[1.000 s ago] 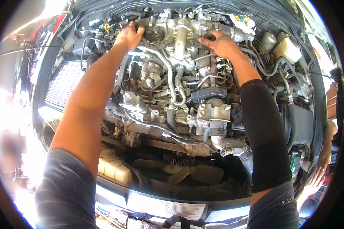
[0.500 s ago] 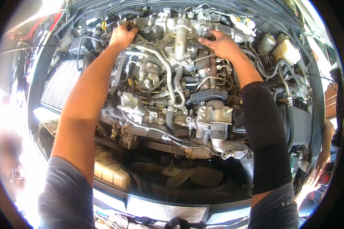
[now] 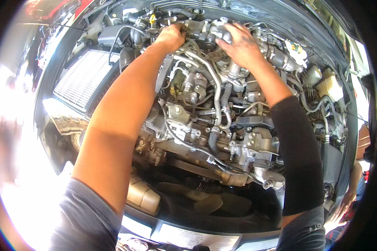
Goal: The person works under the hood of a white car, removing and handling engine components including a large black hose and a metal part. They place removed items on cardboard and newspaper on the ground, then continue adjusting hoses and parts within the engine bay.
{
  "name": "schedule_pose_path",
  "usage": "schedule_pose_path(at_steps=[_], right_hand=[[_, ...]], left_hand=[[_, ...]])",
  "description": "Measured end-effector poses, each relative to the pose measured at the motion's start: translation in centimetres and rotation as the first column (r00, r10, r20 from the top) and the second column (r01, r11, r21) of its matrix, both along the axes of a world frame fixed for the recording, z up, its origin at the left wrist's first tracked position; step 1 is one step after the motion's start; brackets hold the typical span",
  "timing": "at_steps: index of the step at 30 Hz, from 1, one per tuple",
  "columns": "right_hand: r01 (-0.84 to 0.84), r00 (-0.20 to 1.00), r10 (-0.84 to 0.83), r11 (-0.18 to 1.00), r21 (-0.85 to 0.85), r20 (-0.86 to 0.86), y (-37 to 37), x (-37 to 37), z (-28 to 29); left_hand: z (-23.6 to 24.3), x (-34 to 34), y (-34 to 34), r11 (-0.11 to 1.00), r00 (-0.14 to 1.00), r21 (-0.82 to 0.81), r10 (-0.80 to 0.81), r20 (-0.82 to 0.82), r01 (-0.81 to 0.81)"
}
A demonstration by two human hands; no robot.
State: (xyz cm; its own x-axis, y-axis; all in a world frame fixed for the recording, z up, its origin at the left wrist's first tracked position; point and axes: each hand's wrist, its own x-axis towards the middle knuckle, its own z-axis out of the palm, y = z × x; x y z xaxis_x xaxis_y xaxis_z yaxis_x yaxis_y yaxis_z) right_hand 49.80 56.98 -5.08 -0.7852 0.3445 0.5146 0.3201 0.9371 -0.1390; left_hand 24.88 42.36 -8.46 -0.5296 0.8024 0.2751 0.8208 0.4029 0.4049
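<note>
Both my arms reach over an open engine bay to the back of the engine. My left hand is closed at the left end of a metal intake pipe assembly. Its fingertips curl out of sight, so what they grip is hidden. Over the middle of that assembly, close to the left one, is my right hand, slightly blurred, fingers stretched forward and thumb apart. Whether it touches the metal I cannot tell. Below it a metal tube runs down toward the engine top.
A finned cooler lies at the left, beside black hoses. To the right sit a pale fluid reservoir and a dark box. A fan shows at the front. Another person's hand rests near the right edge.
The view has shifted, and the engine now sits tilted and farther right. My right hand has left the pipe's right side, moved toward my left hand and stretched its fingers. My left hand remains closed.
</note>
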Motion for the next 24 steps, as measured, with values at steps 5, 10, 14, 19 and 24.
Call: schedule_pose_path(at_steps=[5, 10, 14, 19, 24], right_hand=[[-0.123, 0.976, 0.097, 0.984, 0.127, 0.197, -0.6, -7.1, -1.8], [-0.036, 0.967, 0.047, 0.998, -0.048, 0.249, -1.5, -10.9, -0.7], [0.016, 0.946, 0.004, 0.998, -0.059, 0.323, -2.1, -11.9, 0.2], [0.015, 0.951, 0.000, 0.999, -0.044, 0.309, -1.7, -11.9, -0.1], [0.036, 0.976, -0.051, 0.996, 0.079, 0.210, -1.1, -12.3, -1.7]], left_hand=[[0.9, -0.1, 0.5, 0.993, 0.998, -0.113, 0.034, -0.051, -0.039], [1.8, 0.7, 0.1, 0.994, 0.999, -0.106, 0.032, -0.031, -0.035], [2.0, 1.1, -0.2, 0.995, 0.994, -0.087, 0.047, -0.100, -0.056], [1.9, 0.6, 0.2, 0.993, 0.981, -0.121, -0.031, -0.192, 0.007], [1.7, 0.1, 0.9, 0.979, 0.975, -0.203, -0.047, -0.216, 0.003]])
